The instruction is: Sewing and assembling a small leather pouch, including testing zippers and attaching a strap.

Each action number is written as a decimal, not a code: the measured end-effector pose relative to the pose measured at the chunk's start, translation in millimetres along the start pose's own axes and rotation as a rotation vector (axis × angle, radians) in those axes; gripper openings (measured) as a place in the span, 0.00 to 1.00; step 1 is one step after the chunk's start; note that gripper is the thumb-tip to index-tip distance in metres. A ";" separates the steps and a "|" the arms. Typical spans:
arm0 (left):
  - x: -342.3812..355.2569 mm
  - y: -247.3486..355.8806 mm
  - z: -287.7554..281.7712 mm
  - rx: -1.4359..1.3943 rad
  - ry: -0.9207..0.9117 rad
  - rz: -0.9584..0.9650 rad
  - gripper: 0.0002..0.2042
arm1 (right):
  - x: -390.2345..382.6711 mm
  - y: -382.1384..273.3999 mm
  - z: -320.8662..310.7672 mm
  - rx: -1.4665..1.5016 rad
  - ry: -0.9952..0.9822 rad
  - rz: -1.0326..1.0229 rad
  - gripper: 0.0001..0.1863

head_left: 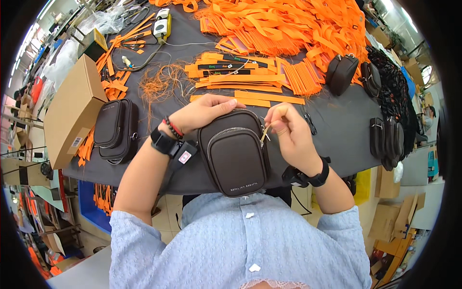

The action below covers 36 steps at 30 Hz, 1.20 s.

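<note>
A small dark brown zip pouch (236, 156) stands tilted against the near edge of the grey table (332, 120), in front of my chest. My left hand (204, 111) lies over its top left corner and holds it. My right hand (288, 130) is at the pouch's right side, fingers pinched on a small metal zipper pull (264, 135) with a thin thread at it. Both wrists wear black bands.
Another brown pouch (115, 127) lies left of my left arm beside a cardboard box (72, 111). Flat orange strips (240, 72) and a heap of orange straps (298, 24) fill the far table. More dark pouches (341, 72) stand at right, with a row (387, 139) near the edge.
</note>
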State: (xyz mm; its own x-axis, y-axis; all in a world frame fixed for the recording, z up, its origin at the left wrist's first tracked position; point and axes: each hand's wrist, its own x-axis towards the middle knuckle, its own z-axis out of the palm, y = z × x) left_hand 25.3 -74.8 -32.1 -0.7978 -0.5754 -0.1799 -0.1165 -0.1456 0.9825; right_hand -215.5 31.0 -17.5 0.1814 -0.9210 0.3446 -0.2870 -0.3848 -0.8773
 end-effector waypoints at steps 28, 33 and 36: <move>16.6 -43.2 -47.4 -0.213 0.031 -0.224 0.25 | -89.6 14.8 6.9 -0.378 -0.031 0.228 0.19; 8.0 -34.0 -43.6 -0.211 -0.030 -0.110 0.26 | -81.8 18.3 -5.8 -0.309 -0.085 0.270 0.16; 4.5 -23.0 -41.5 0.032 -0.049 0.002 0.30 | -68.1 13.9 -10.5 -0.096 -0.033 0.330 0.11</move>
State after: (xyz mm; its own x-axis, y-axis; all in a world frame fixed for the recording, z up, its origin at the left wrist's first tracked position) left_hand 48.9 -107.4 -57.6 -0.8259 -0.5356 -0.1762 -0.1334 -0.1180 0.9840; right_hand -241.7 87.8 -49.6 0.0941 -0.9950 0.0347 -0.4223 -0.0715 -0.9036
